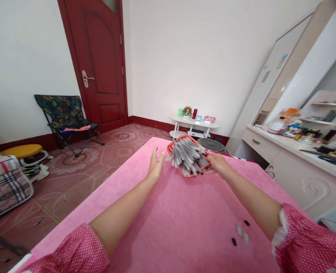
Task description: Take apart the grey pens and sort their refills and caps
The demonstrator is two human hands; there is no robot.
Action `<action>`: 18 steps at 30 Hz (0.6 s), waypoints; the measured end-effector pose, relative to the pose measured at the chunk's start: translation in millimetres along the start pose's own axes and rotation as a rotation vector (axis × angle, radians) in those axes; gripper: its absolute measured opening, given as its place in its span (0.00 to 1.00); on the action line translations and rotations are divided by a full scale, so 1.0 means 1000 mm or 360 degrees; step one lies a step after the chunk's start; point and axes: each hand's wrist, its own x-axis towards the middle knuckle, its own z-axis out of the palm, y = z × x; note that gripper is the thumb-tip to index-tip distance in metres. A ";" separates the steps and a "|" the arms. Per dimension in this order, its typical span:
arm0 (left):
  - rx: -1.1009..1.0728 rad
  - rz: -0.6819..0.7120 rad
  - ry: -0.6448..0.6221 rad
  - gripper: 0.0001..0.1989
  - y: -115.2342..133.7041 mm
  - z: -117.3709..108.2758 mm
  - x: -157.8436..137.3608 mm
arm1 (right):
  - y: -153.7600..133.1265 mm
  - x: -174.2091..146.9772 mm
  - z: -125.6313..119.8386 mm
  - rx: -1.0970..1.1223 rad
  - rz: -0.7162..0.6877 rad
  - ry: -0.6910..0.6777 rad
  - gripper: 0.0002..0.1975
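An orange basket (188, 175) stands tilted at the far part of the pink-covered table (168, 220). It is heaped with many thin grey, pen-like sticks (187, 151), some with dark ends. My right hand (216, 163) grips the basket's right side, its fingers partly hidden behind the rim. To the left of the basket is my left hand (155, 165), fingers stretched and thumb apart, holding nothing. Near my right forearm lie small black pieces (234, 241) that look like caps, along with small clear pieces (245, 239), blurred.
Beyond the table stands a low white shelf (194, 120) with small items. A cluttered dresser (284, 144) runs along the right. On the left are a folding chair (61, 113), a yellow stool (22, 151) and a plaid bag (8, 185). Behind is a red door (99, 57).
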 end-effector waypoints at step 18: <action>0.0191 -0.0083 0.0258 0.26 -0.033 0.022 -0.014 | 0.030 -0.039 0.041 -0.1250 -0.0681 0.0524 0.30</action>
